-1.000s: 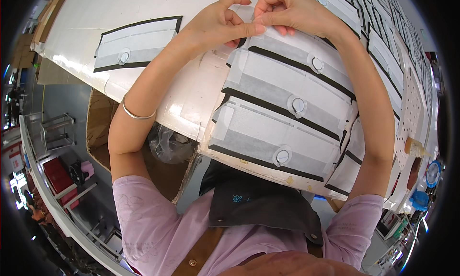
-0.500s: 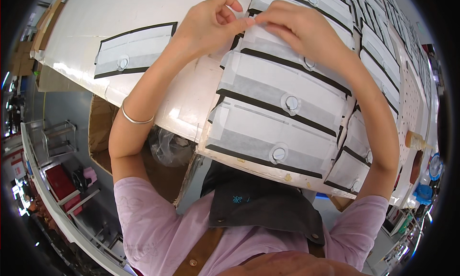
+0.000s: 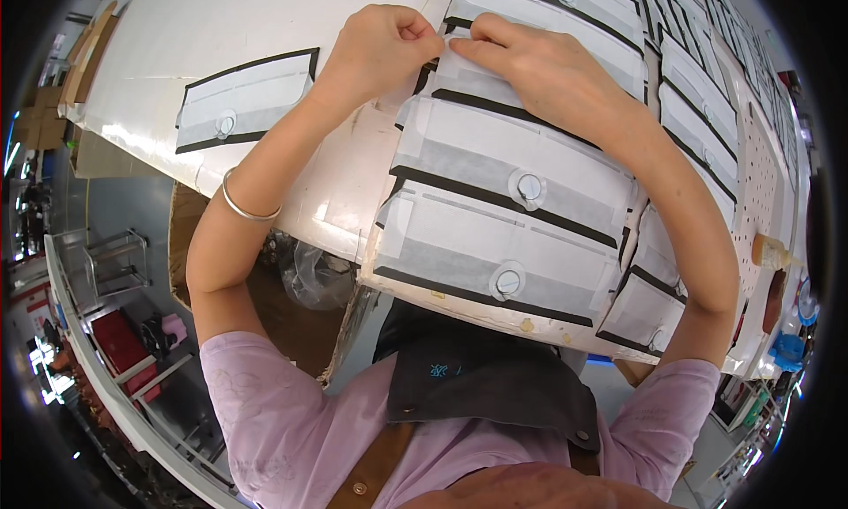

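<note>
Left fingers (image 3: 430, 46): were pinched together; what they held, I couldn't tell.
Right fingers (image 3: 459, 48): were slightly parted, touching a white sheet (image 3: 473, 78).

on the dark charcoal cloth apron bib with metal snap buttons (image 3: 495, 399) stands a small bright-blue marking (image 3: 445, 369): one dense, many-stroked character and, beside it to the right, a single short stroke, the two set in one short row. the pale lilac short-sleeved cotton shirt (image 3: 265, 403) bears faint tone-on-tone print low on its left side, too weak to read. nothing else is legible.
</note>
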{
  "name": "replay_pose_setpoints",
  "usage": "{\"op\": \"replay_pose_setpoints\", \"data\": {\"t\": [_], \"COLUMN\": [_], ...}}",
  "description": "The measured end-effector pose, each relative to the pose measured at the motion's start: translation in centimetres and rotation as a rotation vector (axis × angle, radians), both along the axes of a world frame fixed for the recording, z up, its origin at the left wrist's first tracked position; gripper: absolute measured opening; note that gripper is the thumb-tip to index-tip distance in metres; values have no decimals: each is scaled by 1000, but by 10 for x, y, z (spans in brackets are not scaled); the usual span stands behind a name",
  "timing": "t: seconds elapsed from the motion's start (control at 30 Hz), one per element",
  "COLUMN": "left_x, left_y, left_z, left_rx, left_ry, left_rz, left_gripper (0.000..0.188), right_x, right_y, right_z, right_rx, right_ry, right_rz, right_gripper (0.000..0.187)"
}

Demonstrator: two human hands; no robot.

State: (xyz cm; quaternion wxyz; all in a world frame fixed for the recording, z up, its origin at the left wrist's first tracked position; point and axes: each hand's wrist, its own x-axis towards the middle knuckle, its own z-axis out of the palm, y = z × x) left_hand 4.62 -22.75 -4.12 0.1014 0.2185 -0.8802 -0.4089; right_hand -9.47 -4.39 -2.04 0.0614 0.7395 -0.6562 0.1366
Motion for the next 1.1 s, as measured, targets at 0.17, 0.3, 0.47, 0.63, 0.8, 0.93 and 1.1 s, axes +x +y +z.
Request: {"op": "replay_pose_setpoints", "data": {"t": [0.17, 0.3, 0.47, 0.63, 0.8, 0.93, 1.1], "left_x": [6, 5, 8, 1, 14, 13, 13], "left_y": [-7, -5, -3, -8, -26, -13, 43], "left_z": [-5, -6, -8, -20, -12, 19, 60], "left_rx": [302, 261, -110, -105, -150, -28, -7], "left_ry": [-46, 17, 221, 155, 71, 179, 261], "left_rz": [27, -5, -2, -72, -22, 91, -6], "left_gripper": [23, 23, 28, 43, 43, 41, 39], "right_x": [5, 3, 3, 31, 10, -36, -54], "right_y": [-2, 0, 5, 52, 162, 305, 478], "right_z": [0, -10, -11, 3, 54, 86, 30], "right_rx": [-28, -161, -239, -247, -184, -170, -22], "right_ry": [67, 224, 380, 461, 166, -324, -213], "right_rz": [23, 37, 61, 107, -28, -621, -1237], "right_gripper": [25, 21, 17, 7, 11, 18, 18]}}
